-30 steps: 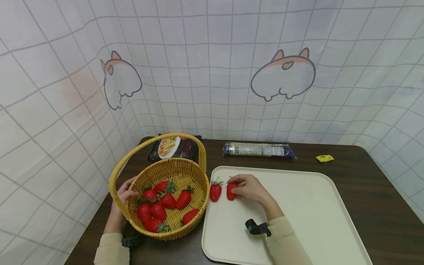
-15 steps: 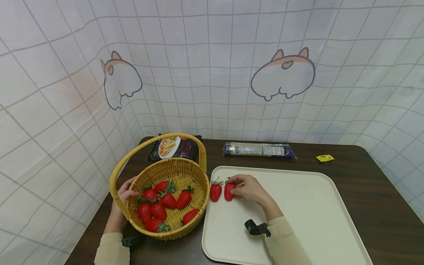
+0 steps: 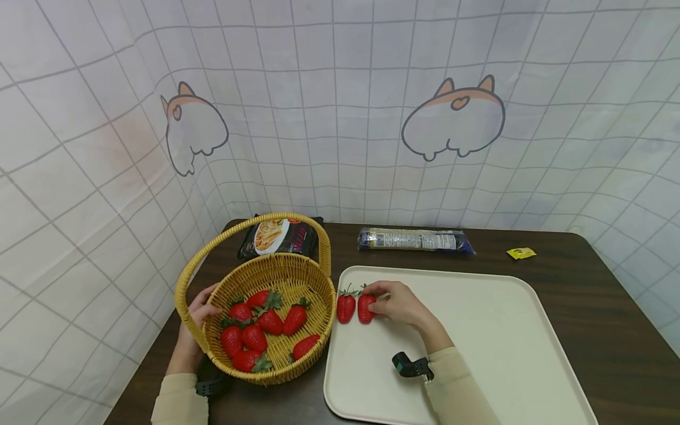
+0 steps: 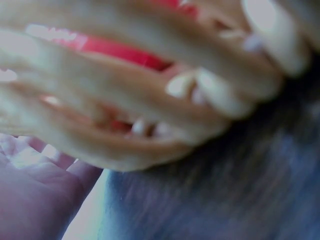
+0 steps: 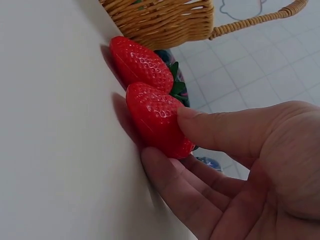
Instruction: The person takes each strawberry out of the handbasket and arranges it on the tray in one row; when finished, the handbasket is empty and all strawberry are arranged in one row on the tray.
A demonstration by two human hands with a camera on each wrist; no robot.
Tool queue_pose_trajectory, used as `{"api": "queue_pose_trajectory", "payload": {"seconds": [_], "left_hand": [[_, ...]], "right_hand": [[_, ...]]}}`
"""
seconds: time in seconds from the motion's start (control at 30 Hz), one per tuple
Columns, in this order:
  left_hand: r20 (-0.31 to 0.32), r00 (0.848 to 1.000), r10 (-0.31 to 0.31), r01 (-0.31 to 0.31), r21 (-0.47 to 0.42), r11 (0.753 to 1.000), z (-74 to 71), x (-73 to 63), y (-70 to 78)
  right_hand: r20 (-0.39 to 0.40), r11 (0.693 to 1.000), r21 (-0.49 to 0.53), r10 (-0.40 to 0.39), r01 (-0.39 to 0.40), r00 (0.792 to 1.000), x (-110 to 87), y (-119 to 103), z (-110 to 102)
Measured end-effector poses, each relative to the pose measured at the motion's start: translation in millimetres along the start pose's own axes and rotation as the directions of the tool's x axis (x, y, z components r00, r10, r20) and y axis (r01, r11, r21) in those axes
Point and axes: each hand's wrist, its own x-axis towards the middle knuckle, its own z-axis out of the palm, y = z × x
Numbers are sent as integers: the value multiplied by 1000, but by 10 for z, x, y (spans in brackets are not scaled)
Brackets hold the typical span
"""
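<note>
My right hand [image 3: 398, 304] pinches a red strawberry [image 3: 363, 310] between thumb and fingers, low on the cream tray [image 3: 483, 348]. In the right wrist view the held strawberry [image 5: 152, 112] lies close beside a second strawberry [image 5: 142, 62], which sits at the tray's left edge. The yellow wicker basket [image 3: 289, 268], with several strawberries [image 3: 270, 321] inside, stands left of the tray. My left hand [image 3: 196, 316] grips its left side, thumb over the rim beneath the handle. The left wrist view is blurred; basket weave fills its top and part of my palm [image 4: 40, 190] shows.
Behind the basket lies a black food packet [image 3: 281, 236]. A long clear-and-blue package [image 3: 414, 239] rests along the table's back, with a small yellow sachet [image 3: 521, 253] to its right. A grid-patterned curtain [image 3: 340, 118] surrounds the dark table [image 3: 563, 277].
My right hand has shifted the pinched strawberry slightly left, nearer to the other strawberry on the tray. My left hand and the basket stay in place.
</note>
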Motion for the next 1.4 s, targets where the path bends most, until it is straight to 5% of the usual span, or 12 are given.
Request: {"api": "queue_pose_trajectory", "payload": {"seconds": [0.73, 1.0, 1.2, 1.4], "left_hand": [[3, 1000, -6, 6, 0, 1000, -17, 18, -25], [-5, 1000, -15, 16, 27, 1000, -22, 36, -50], [-4, 1000, -15, 16, 27, 1000, -31, 34, -57], [3, 1000, -17, 17, 19, 1000, -45, 21, -58]], "right_hand": [[53, 996, 75, -43, 39, 998, 9, 20, 13], [-112, 998, 55, -27, 33, 993, 23, 32, 10], [-288, 993, 83, -57, 84, 956, 21, -16, -20], [-306, 976, 166, -85, 141, 948, -28, -174, -5]]}}
